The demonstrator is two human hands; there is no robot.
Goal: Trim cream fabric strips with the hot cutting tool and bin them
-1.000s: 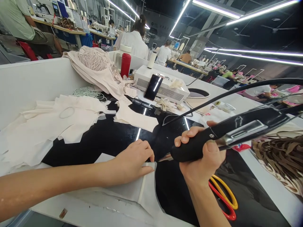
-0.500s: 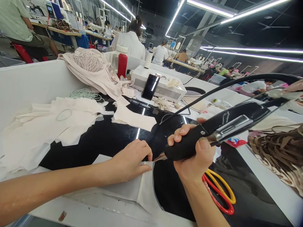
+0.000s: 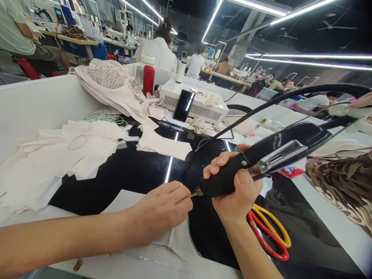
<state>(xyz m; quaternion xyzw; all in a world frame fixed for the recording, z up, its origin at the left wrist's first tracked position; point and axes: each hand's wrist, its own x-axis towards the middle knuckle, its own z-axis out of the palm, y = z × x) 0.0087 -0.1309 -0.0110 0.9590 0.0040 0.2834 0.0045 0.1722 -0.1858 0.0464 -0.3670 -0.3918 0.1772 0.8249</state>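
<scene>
My right hand [image 3: 238, 186] is wrapped round a black corded hand tool [image 3: 222, 176] with a metal lever along its side. Its narrow metal tip [image 3: 197, 192] points left toward my left hand [image 3: 167, 209]. The fingers of my left hand are curled together right at that tip; whatever they pinch is hidden. Under the left hand lies a pale cloth piece [image 3: 181, 236] with a narrow strip down it, on the black glossy board [image 3: 139, 166]. Beside my right wrist lie red and yellow looped handles [image 3: 271, 232].
Pale cut pieces [image 3: 66, 151] are piled at left, with another cloth piece [image 3: 165, 145] ahead. Behind stand a lace bra [image 3: 110, 79], a red bottle [image 3: 148, 79], a phone [image 3: 183, 105] and a white vented box [image 3: 200, 108]. Brown straps [image 3: 343, 174] are heaped at right.
My left hand has lifted off the cloth and moved slightly right to the tool's tip, its fingers now closed. My right hand and the tool have barely shifted.
</scene>
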